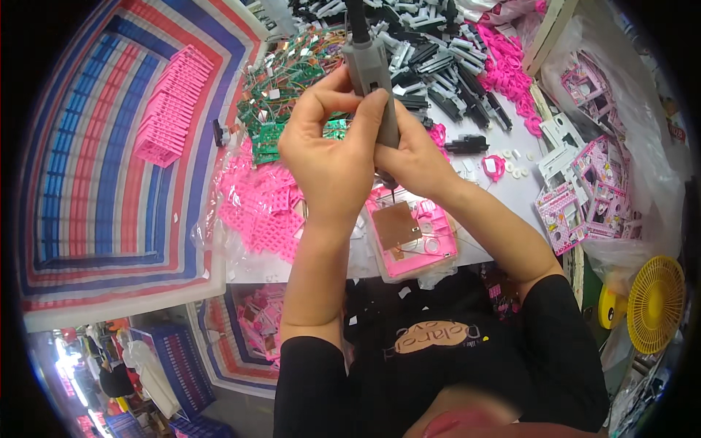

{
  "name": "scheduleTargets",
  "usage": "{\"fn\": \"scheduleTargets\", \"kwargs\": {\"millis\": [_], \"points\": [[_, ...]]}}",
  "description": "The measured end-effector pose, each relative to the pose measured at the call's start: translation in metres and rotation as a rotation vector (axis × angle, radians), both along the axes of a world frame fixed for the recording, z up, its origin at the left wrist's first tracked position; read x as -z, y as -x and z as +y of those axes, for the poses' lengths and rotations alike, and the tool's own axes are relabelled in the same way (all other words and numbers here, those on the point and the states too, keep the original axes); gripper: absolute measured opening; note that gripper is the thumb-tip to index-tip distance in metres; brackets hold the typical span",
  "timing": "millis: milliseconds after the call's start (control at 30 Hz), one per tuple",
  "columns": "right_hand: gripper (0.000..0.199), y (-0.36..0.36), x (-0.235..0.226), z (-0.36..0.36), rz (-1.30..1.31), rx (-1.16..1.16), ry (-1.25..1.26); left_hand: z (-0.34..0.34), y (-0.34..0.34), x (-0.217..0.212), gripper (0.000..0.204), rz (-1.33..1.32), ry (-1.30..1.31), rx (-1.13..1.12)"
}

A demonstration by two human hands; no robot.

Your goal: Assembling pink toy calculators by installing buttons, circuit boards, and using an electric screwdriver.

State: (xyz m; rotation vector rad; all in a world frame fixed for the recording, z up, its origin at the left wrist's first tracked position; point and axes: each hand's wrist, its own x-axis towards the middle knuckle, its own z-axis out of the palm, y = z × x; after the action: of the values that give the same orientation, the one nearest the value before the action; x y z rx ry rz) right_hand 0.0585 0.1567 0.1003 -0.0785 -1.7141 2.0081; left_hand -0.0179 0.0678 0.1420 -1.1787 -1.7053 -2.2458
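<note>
A grey electric screwdriver stands nearly upright in front of me, its black cord leading up. My left hand is closed at its upper body, with the thumb against the side. Lower down, my right hand is wrapped round the barrel; some of its fingers are hidden. The thin bit points down over a pink plastic casing; whether the tip touches anything I cannot tell. Inside the casing lie a brown square board, round pink parts and thin wires.
Green circuit boards with wires, pink grid pieces and black-and-white parts are heaped around. A striped-lined tray at left holds a row of pink pieces. Printed panels and a yellow fan are at right.
</note>
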Motion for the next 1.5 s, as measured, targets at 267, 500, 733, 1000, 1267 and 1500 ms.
{"fn": "scheduleTargets", "kwargs": {"millis": [267, 500, 733, 1000, 1267, 1500], "points": [[0.05, -0.026, 0.006, 0.01, -0.031, 0.098, 0.046, -0.012, -0.009, 0.006, 0.008, -0.091, -0.131, 0.096], [0.039, -0.066, 0.007, 0.003, 0.392, -0.169, 0.252, -0.085, -0.048, 0.121, 0.015, 0.374, 0.646, 0.179], [0.035, -0.074, 0.015, -0.011, 0.172, -0.105, 0.143, -0.087, -0.062, 0.139, 0.015, 0.274, 0.641, 0.234], [0.036, -0.068, 0.017, -0.014, 0.13, -0.11, 0.198, -0.08, -0.059, 0.153, 0.019, 0.373, 0.509, 0.092], [0.032, -0.056, 0.06, 0.006, 0.114, -0.009, -0.041, -0.095, -0.05, 0.147, 0.039, 0.447, 0.925, 0.085], [0.029, -0.045, 0.083, 0.004, 0.037, -0.094, -0.207, -0.104, -0.059, 0.163, 0.04, 0.584, 1.001, 0.034]]}}
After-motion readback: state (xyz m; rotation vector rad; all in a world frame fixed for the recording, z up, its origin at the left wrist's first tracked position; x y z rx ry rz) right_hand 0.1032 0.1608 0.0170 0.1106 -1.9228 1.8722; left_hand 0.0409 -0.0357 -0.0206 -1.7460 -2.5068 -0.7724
